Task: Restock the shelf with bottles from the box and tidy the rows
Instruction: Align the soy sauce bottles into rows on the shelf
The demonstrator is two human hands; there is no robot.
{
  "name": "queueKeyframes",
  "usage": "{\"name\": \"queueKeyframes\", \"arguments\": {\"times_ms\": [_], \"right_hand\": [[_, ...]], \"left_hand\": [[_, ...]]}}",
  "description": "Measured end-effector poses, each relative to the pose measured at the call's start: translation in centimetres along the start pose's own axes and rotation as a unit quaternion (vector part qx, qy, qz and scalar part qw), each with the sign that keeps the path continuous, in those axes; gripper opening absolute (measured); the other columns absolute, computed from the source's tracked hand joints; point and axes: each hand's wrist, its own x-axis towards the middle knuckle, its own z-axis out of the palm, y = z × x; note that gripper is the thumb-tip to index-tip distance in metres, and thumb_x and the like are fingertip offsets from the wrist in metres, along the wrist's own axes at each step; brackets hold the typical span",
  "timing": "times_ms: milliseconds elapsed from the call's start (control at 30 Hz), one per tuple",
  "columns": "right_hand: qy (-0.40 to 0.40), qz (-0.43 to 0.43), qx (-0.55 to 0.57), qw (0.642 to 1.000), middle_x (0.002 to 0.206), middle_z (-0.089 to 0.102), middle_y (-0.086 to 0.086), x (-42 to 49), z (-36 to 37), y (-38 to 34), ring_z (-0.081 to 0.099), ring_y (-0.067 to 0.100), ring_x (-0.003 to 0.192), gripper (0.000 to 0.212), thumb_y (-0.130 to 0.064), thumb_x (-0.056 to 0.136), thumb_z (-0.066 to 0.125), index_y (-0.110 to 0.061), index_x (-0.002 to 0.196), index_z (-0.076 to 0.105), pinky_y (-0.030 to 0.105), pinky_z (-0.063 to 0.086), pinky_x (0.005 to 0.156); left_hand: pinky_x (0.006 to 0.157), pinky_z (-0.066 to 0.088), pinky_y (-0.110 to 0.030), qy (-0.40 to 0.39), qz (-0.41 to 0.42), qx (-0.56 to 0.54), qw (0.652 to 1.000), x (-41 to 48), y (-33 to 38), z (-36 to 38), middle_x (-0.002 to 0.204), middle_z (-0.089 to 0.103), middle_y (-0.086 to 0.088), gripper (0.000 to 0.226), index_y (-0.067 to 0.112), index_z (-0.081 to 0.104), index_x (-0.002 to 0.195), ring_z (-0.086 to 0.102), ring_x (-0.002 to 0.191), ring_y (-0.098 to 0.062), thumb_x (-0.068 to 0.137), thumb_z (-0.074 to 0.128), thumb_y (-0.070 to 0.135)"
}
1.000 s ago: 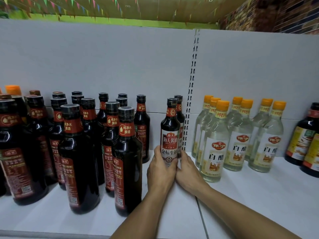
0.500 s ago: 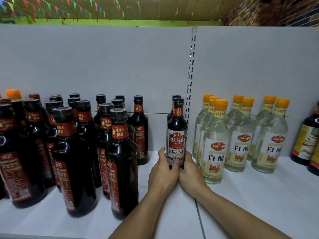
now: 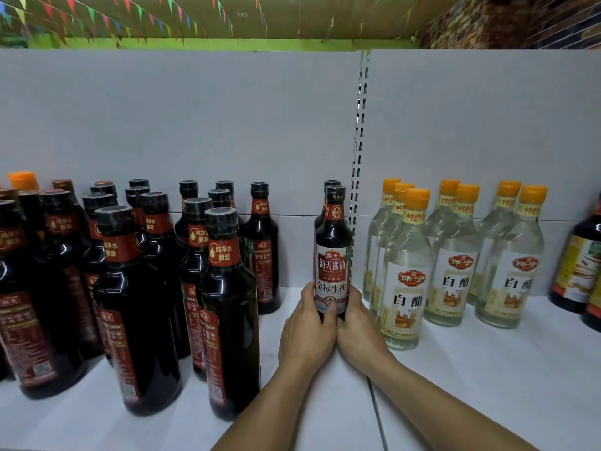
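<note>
Mid-restock: soy bottle stands on shelf, between dark bottles and vinegar.
Its base is wrapped by left grip and right grip; 1 twin bottle behind; row looks short, box unseen.

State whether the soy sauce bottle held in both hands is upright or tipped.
Upright: the soy sauce bottle stands vertical, cap uppermost, left hand and right hand gripping its base.

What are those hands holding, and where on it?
The left hand and right hand together grip a dark sauce bottle around its lower body.
</note>
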Motion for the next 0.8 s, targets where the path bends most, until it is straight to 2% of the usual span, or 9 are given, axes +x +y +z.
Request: {"name": "queueKeyframes", "arguments": {"times_ms": [267, 400, 500, 567, 700, 800], "right_hand": [[-0.028, 0.018, -0.008, 0.999, 0.134, 0.060, 0.005, -0.3, -0.5, -0.6, 0.058, 0.025, 0.122, 0.057, -0.027, 0.098, 0.054, -0.019, 0.148, 0.031, 0.044, 0.049, 0.100], [-0.067, 0.032, -0.016, 0.997, 0.143, 0.051, 0.008, -0.8, -1.1, -0.8, 0.049, 0.029, 0.133, 0.075, -0.034, 0.088, 0.055, -0.020, 0.154, 0.021, 0.047, 0.044, 0.108], [-0.091, 0.028, -0.013, 0.995, 0.145, 0.049, 0.007, -2.4, -1.9, -1.5, 0.046, 0.025, 0.135, 0.083, -0.027, 0.084, 0.058, -0.022, 0.157, 0.017, 0.040, 0.041, 0.110], [-0.092, 0.024, -0.005, 0.995, 0.144, 0.051, 0.003, -3.3, -2.4, -1.7, 0.049, 0.022, 0.132, 0.079, -0.021, 0.088, 0.060, -0.022, 0.156, 0.021, 0.034, 0.042, 0.107], [-0.083, 0.004, 0.003, 0.997, 0.138, 0.056, 0.002, -3.7, -4.0, -2.6, 0.056, 0.024, 0.126, 0.066, -0.023, 0.090, 0.056, -0.025, 0.151, 0.031, 0.038, 0.048, 0.100], [-0.099, -0.033, 0.004, 0.994, 0.138, 0.056, -0.003, -4.0, -5.9, -4.1, 0.056, 0.019, 0.123, 0.058, -0.025, 0.094, 0.054, -0.031, 0.149, 0.035, 0.034, 0.048, 0.097]], "left_hand": [[0.100, 0.046, -0.036, 0.004, -0.014, -0.016, 1.000, -0.4, 0.6, -0.5, 0.144, 0.054, 0.001, 0.057, 0.026, 0.033, 0.150, 0.056, 0.126, -0.019, 0.099, 0.053, 0.043], [0.103, 0.046, -0.038, 0.004, -0.023, -0.026, 0.999, -0.9, 1.6, -1.1, 0.144, 0.052, -0.004, 0.057, 0.025, 0.035, 0.150, 0.056, 0.126, -0.022, 0.098, 0.056, 0.038], [0.102, 0.043, -0.034, 0.007, -0.022, -0.028, 0.999, -1.5, 2.6, -1.7, 0.146, 0.048, -0.005, 0.058, 0.023, 0.033, 0.151, 0.052, 0.129, -0.022, 0.099, 0.055, 0.033], [0.104, 0.043, -0.035, 0.009, -0.016, -0.026, 0.999, -2.2, 3.4, -2.2, 0.148, 0.045, -0.006, 0.059, 0.023, 0.031, 0.152, 0.050, 0.131, -0.022, 0.098, 0.056, 0.032], [0.105, 0.041, -0.035, 0.012, 0.010, -0.003, 1.000, -3.7, 4.8, -3.9, 0.149, 0.044, -0.007, 0.061, 0.021, 0.030, 0.152, 0.046, 0.134, -0.021, 0.099, 0.056, 0.031], [0.100, 0.040, -0.031, 0.010, 0.034, 0.014, 0.999, -4.8, 6.2, -5.4, 0.150, 0.044, -0.004, 0.061, 0.023, 0.028, 0.154, 0.046, 0.133, -0.019, 0.100, 0.056, 0.030]]}}
